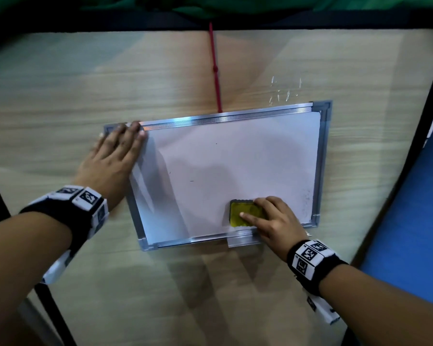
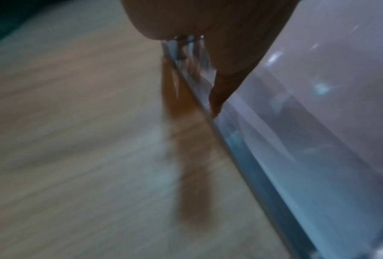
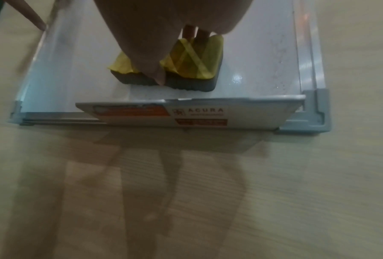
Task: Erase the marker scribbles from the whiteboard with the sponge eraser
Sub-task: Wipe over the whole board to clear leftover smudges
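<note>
A: Wood-grain table [image 1: 60, 108], pale, with green cloth [image 1: 235, 6] along the far edge and a blue panel [image 1: 410, 233] off to the right. Head view first?

B: Yes. whiteboard [image 1: 235, 171] lies flat on the table, silver frame, grey plastic corners. Red cord [image 1: 216, 78] runs from its top edge toward the far side. Surface mostly clean; a few tiny dark marks [image 1: 191, 181] left of centre, faint grey speckle near the right edge.

A: Hands?

B: left hand [image 1: 115, 151] lies flat, fingers straight, pressing the board's top-left corner and holding nothing. right hand [image 1: 270, 218] is curled over the sponge eraser [image 1: 243, 212], yellow top, dark base, sitting on the board near the bottom edge, right of centre. Both wrists wear black bands with black-and-white coded tags [image 1: 88, 197].

A: Left wrist view?

B: Blurry. Palm and one finger [image 2: 219, 91] touch the board's frame; table to the left, white surface to the right. Nothing gripped.

A: Right wrist view?

B: Clearest one. Thumb [image 3: 158, 75] pinches the eraser's [image 3: 194, 70] near side, fingers on the far side. The yellow top has lighter crossed lines, the base is dark grey foam, resting on the board. A label strip [image 3: 186, 113] on the near frame reads "ACURA", with a small logo beside it. Smaller line under it is unreadable. Two orange blocks with print, too blurred to read.

A: Speckle?

B: Faint grey dots [image 3: 279, 57] down the board's right side.
</note>
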Available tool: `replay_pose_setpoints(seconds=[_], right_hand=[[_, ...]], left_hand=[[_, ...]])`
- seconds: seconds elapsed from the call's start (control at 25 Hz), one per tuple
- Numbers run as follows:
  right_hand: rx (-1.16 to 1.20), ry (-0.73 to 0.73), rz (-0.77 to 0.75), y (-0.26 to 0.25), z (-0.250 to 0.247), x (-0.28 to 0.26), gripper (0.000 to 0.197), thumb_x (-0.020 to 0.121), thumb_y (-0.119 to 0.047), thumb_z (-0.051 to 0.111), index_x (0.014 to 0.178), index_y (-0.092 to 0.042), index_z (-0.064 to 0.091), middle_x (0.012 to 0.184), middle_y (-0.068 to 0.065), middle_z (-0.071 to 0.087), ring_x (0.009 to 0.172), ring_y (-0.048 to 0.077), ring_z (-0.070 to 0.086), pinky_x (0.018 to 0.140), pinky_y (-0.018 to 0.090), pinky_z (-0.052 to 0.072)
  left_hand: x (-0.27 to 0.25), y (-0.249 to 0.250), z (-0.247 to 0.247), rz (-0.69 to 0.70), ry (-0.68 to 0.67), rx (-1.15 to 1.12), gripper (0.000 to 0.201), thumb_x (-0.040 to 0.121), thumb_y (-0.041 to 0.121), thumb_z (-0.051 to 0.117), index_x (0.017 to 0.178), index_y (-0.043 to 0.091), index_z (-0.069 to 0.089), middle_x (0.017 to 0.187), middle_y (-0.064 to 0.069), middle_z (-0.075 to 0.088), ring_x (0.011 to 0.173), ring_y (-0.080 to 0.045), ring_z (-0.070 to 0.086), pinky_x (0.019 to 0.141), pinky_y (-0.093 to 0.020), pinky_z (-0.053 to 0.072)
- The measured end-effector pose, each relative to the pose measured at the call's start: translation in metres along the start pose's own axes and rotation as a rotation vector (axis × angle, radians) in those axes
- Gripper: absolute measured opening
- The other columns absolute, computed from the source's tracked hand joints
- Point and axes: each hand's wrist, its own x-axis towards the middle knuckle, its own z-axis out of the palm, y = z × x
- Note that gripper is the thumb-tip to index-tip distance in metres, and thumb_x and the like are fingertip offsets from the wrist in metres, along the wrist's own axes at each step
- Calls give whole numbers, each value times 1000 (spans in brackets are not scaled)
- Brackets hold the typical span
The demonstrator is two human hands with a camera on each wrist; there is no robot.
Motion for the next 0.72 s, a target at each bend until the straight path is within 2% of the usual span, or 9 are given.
replay_pose_setpoints(seconds=[0.08,0.16,0.28,0.4,0.56,0.64,0.72], right_hand=[[27,-21,-4,1,-4,-3,53,64,-12,81,114,-25,70,118,15,60,101,34,51,85,44,48],[59,-46,3,0,-8,-4,46,70,-14,76,115,-24,69,119,15,60,101,34,52,86,43,48],[153,-112,25,-1,-17,-2,40,78,-18,59,118,-20,68,120,14,60,102,34,55,90,40,48],[266,-245,43,-6,-25,-1,44,80,-23,50,120,-18,67,119,12,60,107,30,55,95,33,45],[436,-456,170,-19,-23,1,44,77,-17,56,121,-18,60,123,6,56,115,24,47,102,34,40],[476,-498,207,-29,-16,4,44,78,-18,58,122,-19,58,123,5,54,116,23,45,103,31,37],[497,-504,223,-39,-6,6,43,80,-18,60,123,-20,58,123,4,53,117,21,44,103,24,34]], left_hand=[[-11,32,3,58,-49,-21,113,62,7,74,152,12,6,160,-7,5,146,-28,9,118,-42,7],[-22,69,8,91,-97,-78,113,61,21,77,152,12,9,159,-7,8,145,-27,13,116,-46,16],[-35,113,14,108,-169,-130,104,66,35,72,151,15,16,159,-5,12,144,-25,16,113,-44,15],[-44,136,12,120,-218,-137,96,67,41,70,148,13,28,157,-5,21,142,-25,23,111,-42,17],[-48,152,10,67,-263,-169,88,67,46,70,143,13,39,154,-5,31,138,-27,35,109,-40,21],[-50,156,10,36,-317,-179,84,65,44,69,140,14,44,152,-4,35,136,-25,39,111,-40,28],[-50,160,11,17,-363,-189,75,68,44,58,137,16,49,149,-3,39,134,-23,42,107,-41,37]])
